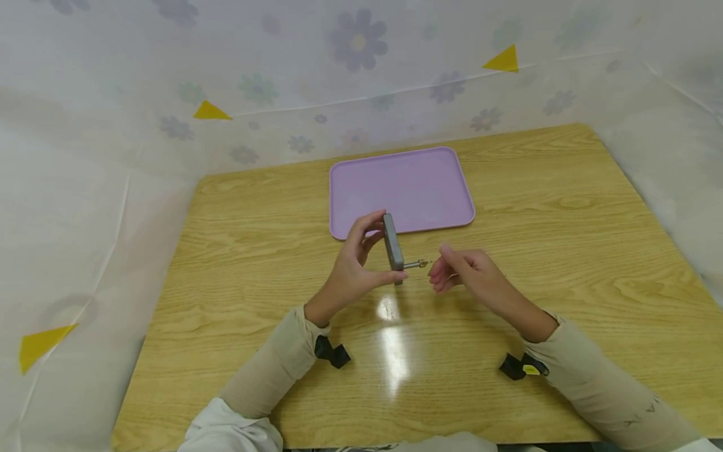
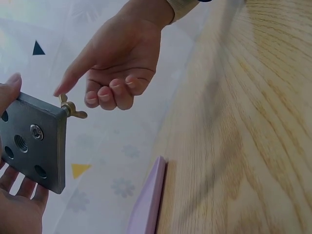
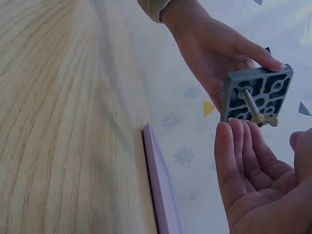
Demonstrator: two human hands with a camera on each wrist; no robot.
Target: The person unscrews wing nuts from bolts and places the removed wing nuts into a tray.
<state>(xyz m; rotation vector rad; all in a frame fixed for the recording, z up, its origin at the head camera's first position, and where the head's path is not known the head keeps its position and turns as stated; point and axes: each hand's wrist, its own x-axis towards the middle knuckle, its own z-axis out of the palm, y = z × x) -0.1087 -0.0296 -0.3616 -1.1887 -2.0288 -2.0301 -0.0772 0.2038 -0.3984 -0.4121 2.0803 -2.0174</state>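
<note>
My left hand (image 1: 356, 270) grips a grey square plate (image 1: 392, 242) by its edges, holding it upright above the table. In the left wrist view, the plate's flat face shows several round holes and a bolt head (image 2: 36, 131). Ribs and recesses cover the other face in the right wrist view, where a threaded bolt (image 3: 250, 102) sticks out. A brass wing nut (image 3: 263, 120) sits near the bolt's free end. My right hand (image 1: 465, 273) is beside the wing nut, its fingers loosely bent and its thumb apart from them. Whether a fingertip touches the nut is hard to tell.
A shallow purple tray (image 1: 403, 188) lies on the wooden table (image 1: 565, 251), beyond the hands toward the back edge. Pale flowered sheeting (image 1: 316, 75) with yellow triangles hangs behind and at the sides.
</note>
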